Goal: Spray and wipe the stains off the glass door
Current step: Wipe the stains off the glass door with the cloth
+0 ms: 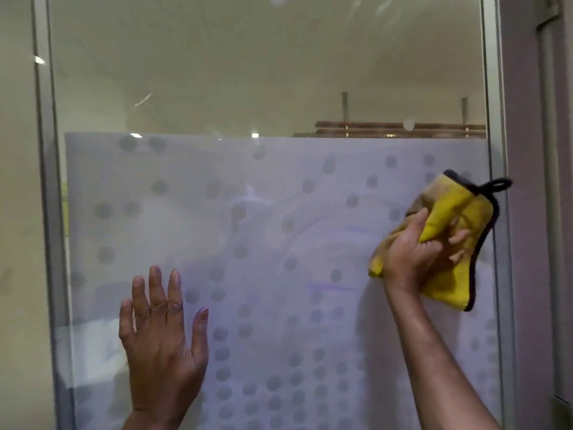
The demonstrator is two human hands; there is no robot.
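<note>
The glass door fills our frame, hard, slick and breakable, so we press evenly as our right hand bunches the soft yellow cloth at right, left hand flat, fingers spread, lower left.

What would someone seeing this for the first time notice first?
The yellow cloth stands out, bunched in the right hand near the right edge of the glass door. The left hand is spread open, fingers straight, on the dotted frosted film at lower left. Faint wipe streaks curve across its middle.
</note>
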